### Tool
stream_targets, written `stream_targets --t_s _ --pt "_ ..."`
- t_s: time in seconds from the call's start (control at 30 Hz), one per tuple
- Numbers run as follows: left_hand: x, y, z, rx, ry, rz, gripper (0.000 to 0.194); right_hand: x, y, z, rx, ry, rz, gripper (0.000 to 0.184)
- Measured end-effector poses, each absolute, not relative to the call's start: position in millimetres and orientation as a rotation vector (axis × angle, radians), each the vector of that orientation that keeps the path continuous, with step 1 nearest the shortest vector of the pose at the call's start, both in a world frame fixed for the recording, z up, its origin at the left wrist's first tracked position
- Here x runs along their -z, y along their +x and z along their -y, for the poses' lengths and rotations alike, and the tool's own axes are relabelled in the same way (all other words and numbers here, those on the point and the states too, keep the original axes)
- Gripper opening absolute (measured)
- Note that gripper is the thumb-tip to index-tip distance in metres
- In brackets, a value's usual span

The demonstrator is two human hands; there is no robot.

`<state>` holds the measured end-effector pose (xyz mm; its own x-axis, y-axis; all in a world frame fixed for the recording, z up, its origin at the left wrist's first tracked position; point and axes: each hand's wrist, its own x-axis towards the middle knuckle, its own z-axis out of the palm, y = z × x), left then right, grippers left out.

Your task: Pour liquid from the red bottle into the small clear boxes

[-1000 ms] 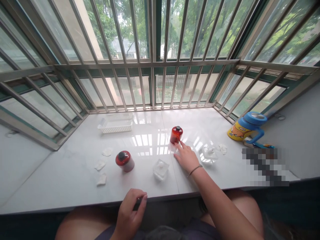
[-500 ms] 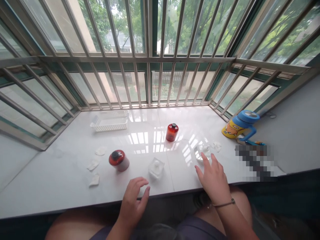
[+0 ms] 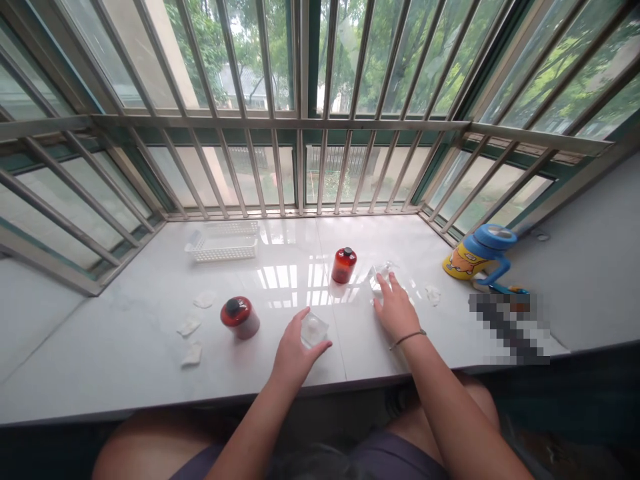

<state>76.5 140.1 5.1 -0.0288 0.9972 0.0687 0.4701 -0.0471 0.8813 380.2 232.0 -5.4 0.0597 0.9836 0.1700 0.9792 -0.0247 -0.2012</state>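
Note:
My left hand (image 3: 295, 350) is wrapped round a small clear square container (image 3: 313, 329) near the front of the white sill (image 3: 150, 373). My right hand (image 3: 395, 310) grips a second clear container (image 3: 379, 275), lifted and tilted, just right of a small red jar with a black cap (image 3: 343, 265). A wider red jar (image 3: 240, 316) stands left of my left hand. A thin band circles my right wrist.
A white slotted basket (image 3: 223, 245) sits at the back left. Several white pads (image 3: 193, 327) lie at the front left and one (image 3: 433, 294) at the right. A blue-and-yellow mug (image 3: 477, 257) lies on its side at the right, by a blurred patch. Metal window bars (image 3: 300, 127) enclose the sill.
My left hand came up from the sill's edge and closed on the front clear container. My right hand left the red jar, took the right clear container and carried it back beside that jar.

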Motion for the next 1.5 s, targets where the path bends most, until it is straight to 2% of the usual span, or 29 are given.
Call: stream_targets --t_s 0.13,0.2,0.6,0.97,1.07,1.17,1.27,1.4,1.5 --pt "-9 74 -145 -1.044 1.552 -1.420 0.047 1 375 -266 -0.067 -2.059 2.023 0.074" --pt "-11 71 -145 -1.031 1.538 -1.355 0.042 0 373 -275 -0.077 -2.049 2.037 0.076" --pt "-9 64 -150 -1.029 1.586 -1.253 0.039 -11 377 -271 -0.061 -2.107 2.058 0.073" --pt "-11 64 -153 -0.988 1.591 -1.289 0.036 -23 388 -248 0.042 -2.071 1.989 0.053" --pt "-10 64 -153 -0.987 1.573 -1.284 0.036 -27 372 -220 0.059 -1.875 1.926 0.045" --pt "-10 64 -154 -0.985 1.574 -1.279 0.035 -32 339 -183 -0.138 -1.533 1.913 0.032" --pt "-11 64 -155 -0.981 1.593 -1.275 0.035 -36 298 -152 -0.434 -1.303 1.931 0.032" --pt "-14 66 -156 -0.982 1.609 -1.246 0.038 -34 254 -136 -0.628 -1.254 1.873 0.040" --pt "-15 67 -155 -1.001 1.627 -1.220 0.043 -31 235 -141 -0.595 -1.322 1.828 0.036"
